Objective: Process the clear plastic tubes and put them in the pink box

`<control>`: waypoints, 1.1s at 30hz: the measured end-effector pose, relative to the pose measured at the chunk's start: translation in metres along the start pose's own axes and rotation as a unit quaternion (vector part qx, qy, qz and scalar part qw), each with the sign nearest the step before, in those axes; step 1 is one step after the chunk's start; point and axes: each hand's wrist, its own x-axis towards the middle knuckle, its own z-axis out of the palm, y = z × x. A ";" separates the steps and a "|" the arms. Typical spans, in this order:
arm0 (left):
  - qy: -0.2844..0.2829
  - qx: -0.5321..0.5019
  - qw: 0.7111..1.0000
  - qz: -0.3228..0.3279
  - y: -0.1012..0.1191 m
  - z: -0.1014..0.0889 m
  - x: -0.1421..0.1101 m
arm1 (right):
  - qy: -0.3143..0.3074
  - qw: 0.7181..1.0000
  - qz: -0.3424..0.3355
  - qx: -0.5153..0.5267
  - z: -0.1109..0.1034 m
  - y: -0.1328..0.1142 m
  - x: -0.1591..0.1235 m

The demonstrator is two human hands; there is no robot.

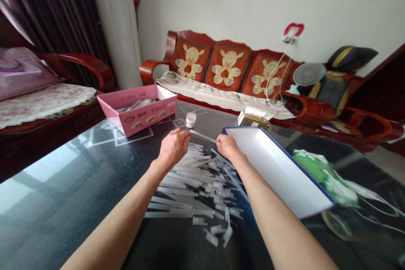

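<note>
Though glossy, dark table near sofa

head-worn view looks forward and down across table toward sofa.

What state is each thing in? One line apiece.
Left hand: closed on one end of the held strip
Right hand: closed near its other end
Held strip: spans the gap between the hands
Loose strips: spread in an untidy pile
Pink box: open, strips inside
Blue-rimmed box: open
Small jar: upright; lid unclear
Green bag: crumpled
Fan: running or not, can't tell
</note>
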 end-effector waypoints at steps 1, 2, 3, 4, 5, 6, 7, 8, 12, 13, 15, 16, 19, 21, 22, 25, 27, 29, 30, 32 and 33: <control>0.026 0.006 1.000 0.006 0.001 0.000 0.000 | 0.009 1.000 -0.008 0.004 -0.003 -0.001 -0.006; 0.049 0.013 0.998 0.023 0.003 -0.001 -0.001 | 0.016 1.000 -0.018 0.012 -0.006 -0.002 -0.013; 0.067 0.020 0.996 0.050 0.005 -0.001 -0.001 | 0.026 0.999 -0.029 0.030 -0.007 -0.003 -0.021; 0.074 0.026 0.993 0.086 0.008 -0.001 -0.001 | 0.042 0.993 -0.048 0.095 -0.007 -0.005 -0.030; 0.071 0.032 0.989 0.124 0.011 0.000 -0.002 | 0.051 0.981 -0.053 0.178 -0.007 -0.008 -0.039; 0.058 0.036 0.985 0.160 0.014 0.001 -0.003 | 0.043 0.962 -0.046 0.266 -0.005 -0.011 -0.048; 0.038 0.039 0.981 0.186 0.017 0.003 -0.004 | 0.018 0.936 -0.031 0.349 -0.003 -0.014 -0.056; 0.015 0.040 0.979 0.201 0.019 0.005 -0.006 | -0.003 0.907 -0.004 0.422 -0.001 -0.017 -0.064; -0.031 0.027 0.980 0.193 0.025 0.016 -0.013 | -0.024 0.784 0.103 0.612 0.004 -0.026 -0.082; -0.026 0.025 0.981 0.190 0.026 0.018 -0.014 | -0.023 0.767 0.119 0.631 0.005 -0.027 -0.083; -0.013 0.031 0.982 0.186 0.027 0.020 -0.017 | -0.021 0.752 0.135 0.645 0.006 -0.027 -0.083; -0.009 0.037 0.982 0.183 0.028 0.019 -0.018 | -0.018 0.751 0.137 0.646 0.007 -0.026 -0.083; -0.017 0.059 0.982 0.180 0.031 0.017 -0.019 | -0.003 0.760 0.121 0.638 0.009 -0.022 -0.082; -0.027 0.063 0.979 0.189 0.032 0.016 -0.018 | 0.005 0.776 0.093 0.623 0.009 -0.018 -0.081; -0.030 0.062 0.978 0.195 0.032 0.016 -0.018 | 0.007 0.786 0.077 0.614 0.009 -0.017 -0.082; -0.034 0.056 0.977 0.204 0.031 0.016 -0.017 | 0.006 0.808 0.042 0.587 0.005 -0.013 -0.082; -0.031 0.059 0.977 0.203 0.030 0.017 -0.017 | -0.004 0.813 0.032 0.581 0.003 -0.014 -0.082; -0.028 0.064 0.977 0.203 0.030 0.017 -0.017 | -0.008 0.821 0.040 0.569 0.002 -0.015 -0.082; -0.027 0.066 0.977 0.203 0.030 0.017 -0.017 | -0.005 0.831 0.046 0.554 0.002 -0.015 -0.082; -0.027 0.071 0.976 0.204 0.030 0.017 -0.018 | 0.010 0.860 0.050 0.507 0.004 -0.015 -0.082; -0.028 0.073 0.976 0.203 0.031 0.017 -0.017 | 0.018 0.873 0.046 0.485 0.005 -0.014 -0.081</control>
